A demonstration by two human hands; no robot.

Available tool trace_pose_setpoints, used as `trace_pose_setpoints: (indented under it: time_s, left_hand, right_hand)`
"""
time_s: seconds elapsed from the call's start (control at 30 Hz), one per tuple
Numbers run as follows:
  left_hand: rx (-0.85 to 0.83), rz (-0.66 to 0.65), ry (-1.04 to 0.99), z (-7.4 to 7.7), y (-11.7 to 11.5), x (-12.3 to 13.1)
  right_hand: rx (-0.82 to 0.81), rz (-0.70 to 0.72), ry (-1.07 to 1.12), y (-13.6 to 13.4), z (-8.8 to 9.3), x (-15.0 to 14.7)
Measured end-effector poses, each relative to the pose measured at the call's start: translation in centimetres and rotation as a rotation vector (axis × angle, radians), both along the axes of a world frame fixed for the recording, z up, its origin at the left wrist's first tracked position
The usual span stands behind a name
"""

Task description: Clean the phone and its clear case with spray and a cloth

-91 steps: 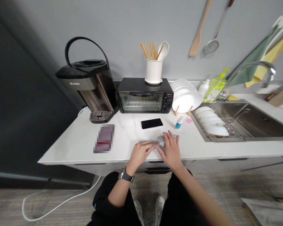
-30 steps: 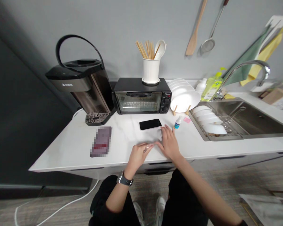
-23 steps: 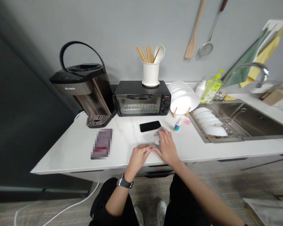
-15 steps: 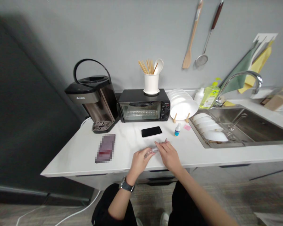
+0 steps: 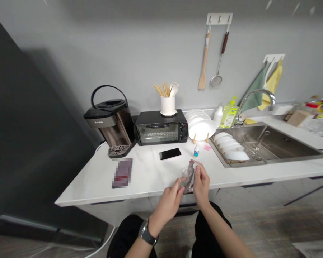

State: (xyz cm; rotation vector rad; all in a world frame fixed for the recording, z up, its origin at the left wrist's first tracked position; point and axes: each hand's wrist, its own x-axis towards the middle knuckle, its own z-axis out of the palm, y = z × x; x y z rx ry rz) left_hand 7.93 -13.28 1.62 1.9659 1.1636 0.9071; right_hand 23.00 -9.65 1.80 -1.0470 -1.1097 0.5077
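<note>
My left hand (image 5: 171, 200) is closed on the lower left edge of a thin clear plastic piece (image 5: 182, 173). Against it is a crumpled grey cloth (image 5: 190, 176), pinched along its right side by my right hand (image 5: 201, 182). Both things are up in front of the counter's front edge; where one ends and the other begins is hard to make out. Beyond my hands, a smartphone (image 5: 170, 153) lies on the counter with its dark screen up. A small white bottle with a blue label (image 5: 196, 150) stands to its right, near a pink scrap (image 5: 207, 147).
A blurred-out purple item (image 5: 123, 172) lies at the left of the white counter (image 5: 148, 179). Behind stand a water dispenser (image 5: 110, 122), a toaster oven (image 5: 161, 129) bearing a utensil pot (image 5: 168, 104), and racked plates (image 5: 201, 129). To the right is a sink (image 5: 290, 143) with bowls (image 5: 235, 154).
My hands have come nearer to me and slightly right. The clear piece and grey cloth, mostly covered by my fingers before, now show upright between them. The camera view has tilted up.
</note>
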Motion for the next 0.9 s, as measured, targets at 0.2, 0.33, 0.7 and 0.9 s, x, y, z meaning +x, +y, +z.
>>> trace_pose_setpoints:
  time_s: [0.2, 0.33, 0.7, 0.9]
  left_hand:
    - [-0.03, -0.056, 0.145, 2.0, -3.3, -2.4]
    - [-0.159, 0.045, 0.096, -0.9, -6.4, -4.7]
    - [-0.382, 0.051, -0.031, -1.0, -4.9, -5.2]
    - [-0.337, 0.056, -0.159, 0.2, 1.0, -4.9]
  right_hand:
    - [0.087, 0.095, -0.091, -2.1, 0.9, 1.4]
    - [-0.063, 0.407, -0.252, -6.0, -1.4, 2.3]
    - [-0.254, 0.31, -0.351, -4.4, -4.3, 1.2]
    - [-0.11, 0.322, -0.359, 0.6, -2.5, 2.0]
